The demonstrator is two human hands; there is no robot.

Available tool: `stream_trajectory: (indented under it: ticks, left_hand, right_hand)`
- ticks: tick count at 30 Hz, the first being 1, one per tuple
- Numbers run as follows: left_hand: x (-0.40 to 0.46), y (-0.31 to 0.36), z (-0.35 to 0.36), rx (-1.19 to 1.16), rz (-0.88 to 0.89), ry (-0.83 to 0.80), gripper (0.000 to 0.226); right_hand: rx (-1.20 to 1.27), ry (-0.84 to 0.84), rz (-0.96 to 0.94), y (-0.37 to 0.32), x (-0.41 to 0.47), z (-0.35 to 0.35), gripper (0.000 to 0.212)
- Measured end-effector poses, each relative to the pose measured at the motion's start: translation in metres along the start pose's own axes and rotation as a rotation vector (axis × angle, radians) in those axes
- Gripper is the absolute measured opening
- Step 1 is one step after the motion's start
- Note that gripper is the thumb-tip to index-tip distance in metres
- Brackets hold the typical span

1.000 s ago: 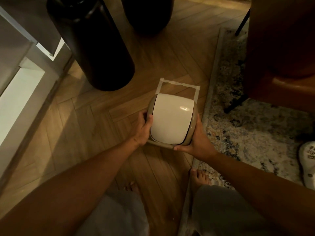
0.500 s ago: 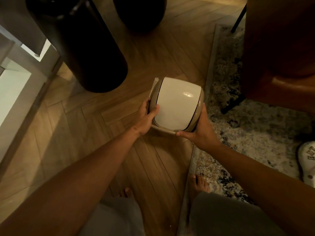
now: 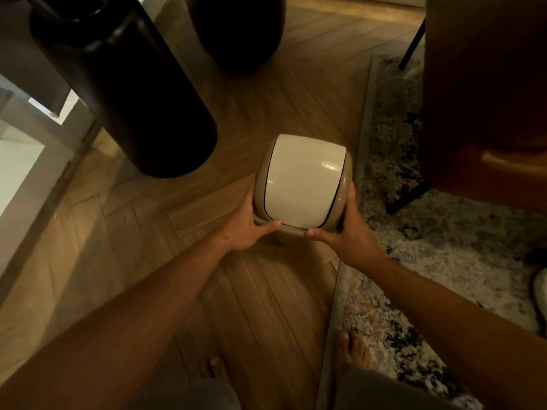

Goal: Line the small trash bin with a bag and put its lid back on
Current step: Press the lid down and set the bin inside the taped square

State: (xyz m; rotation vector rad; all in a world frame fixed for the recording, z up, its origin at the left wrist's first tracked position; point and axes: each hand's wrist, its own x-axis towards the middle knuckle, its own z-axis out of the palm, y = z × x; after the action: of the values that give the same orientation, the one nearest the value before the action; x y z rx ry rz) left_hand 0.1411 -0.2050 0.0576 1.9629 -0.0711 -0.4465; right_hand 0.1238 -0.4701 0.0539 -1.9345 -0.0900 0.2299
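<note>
The small beige trash bin (image 3: 344, 184) sits on the wooden floor near the rug's edge, seen from above. Its lid, with a glossy white swing flap (image 3: 302, 179), is on top. My left hand (image 3: 251, 226) grips the bin's left side, thumb on the near rim. On the right side, my right hand (image 3: 346, 232) holds it the same way. No bag shows; the bin's inside and body are hidden under the lid.
A tall black cylinder (image 3: 124, 84) stands at the left, a second dark one (image 3: 236, 28) behind. A patterned rug (image 3: 429, 238) and a brown chair (image 3: 485, 99) lie to the right. My bare feet (image 3: 355, 350) are below. White furniture (image 3: 20, 161) is at far left.
Both hands carried the bin forward until it covered the white tape outline on the floor. My thumbs shifted to the near rim.
</note>
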Motion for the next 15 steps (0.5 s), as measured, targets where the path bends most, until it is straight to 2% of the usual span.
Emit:
stream_trajectory:
  ticks: [8,15]
  left_hand:
    - [0.044,-0.003,-0.005,0.000,0.050,0.042,0.108]
    - [0.076,-0.005,-0.010,0.030,0.097,0.094,0.105]
  right_hand:
    - [0.010,0.080,-0.057,0.013,0.033,-0.006,0.123]
    - [-0.012,0.108,-0.105,0.020,0.059,-0.013,0.115]
